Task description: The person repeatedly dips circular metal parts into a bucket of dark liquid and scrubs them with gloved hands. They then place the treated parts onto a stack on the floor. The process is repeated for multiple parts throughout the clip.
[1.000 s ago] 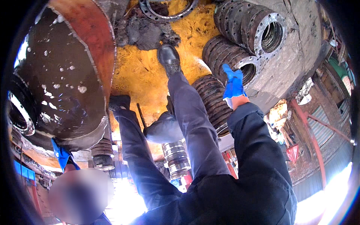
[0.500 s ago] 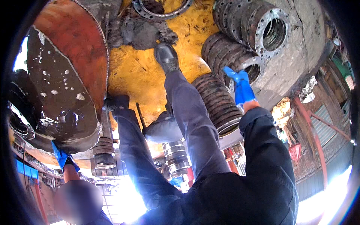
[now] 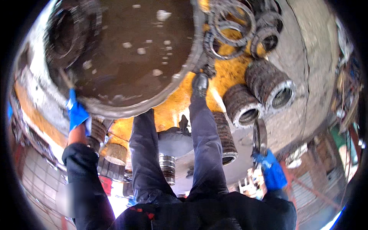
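My right hand (image 3: 271,168), in a blue glove, is closed around the lower edge of a metal flange ring (image 3: 260,136) that stands nearly edge-on. Stacks of dark, rusty flange rings (image 3: 270,82) lie on their sides just beyond it. My left hand (image 3: 78,114), also blue-gloved, is at the near left rim of a wide round basin (image 3: 145,106) holding brown liquid. Its fingers are wrapped round a thin stick-like handle (image 3: 67,79) that slants over the liquid; motion blur hides what its far end is.
Inside the basin on the left are dark rings (image 3: 63,36). Loose rings (image 3: 234,25) lie on the yellow-stained floor (image 3: 178,101) at the far right. More ring stacks (image 3: 226,142) are beside my legs, and a shiny metal cylinder (image 3: 167,168) stands between them.
The view has swung left, bringing the basin toward the middle. My right hand, earlier spread by the stacks, now holds a flange ring nearer me. A handle now shows in my left hand.
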A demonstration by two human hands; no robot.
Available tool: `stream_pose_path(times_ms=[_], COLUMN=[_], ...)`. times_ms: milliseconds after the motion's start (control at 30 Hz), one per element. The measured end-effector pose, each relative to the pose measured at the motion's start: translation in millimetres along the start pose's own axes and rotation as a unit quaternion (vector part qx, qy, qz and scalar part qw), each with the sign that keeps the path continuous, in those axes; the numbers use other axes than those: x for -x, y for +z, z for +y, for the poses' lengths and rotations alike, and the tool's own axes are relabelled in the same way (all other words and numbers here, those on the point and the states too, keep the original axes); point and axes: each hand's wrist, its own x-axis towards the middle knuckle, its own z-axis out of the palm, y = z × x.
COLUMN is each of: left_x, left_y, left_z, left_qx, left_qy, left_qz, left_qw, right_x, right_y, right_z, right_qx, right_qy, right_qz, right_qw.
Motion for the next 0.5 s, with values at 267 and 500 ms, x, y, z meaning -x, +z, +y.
stream_pose_path(times_ms=[267, 500], left_x=[1, -21], left_y=[11, -12], left_z=[9, -13], left_qx=[0.058, -0.123], left_qy=[0.014, 0.06], left_qz=[0.051, 0.141], left_qw=[0.997, 0.981], right_x=[169, 143], right_y=[194, 318], right_z=[-188, -280], right_qx=[0.404, 0.347], right_qy=[-0.169, -0.283], right_qz=[-0.065, -0.145], right_qw=[0.897, 0.882])
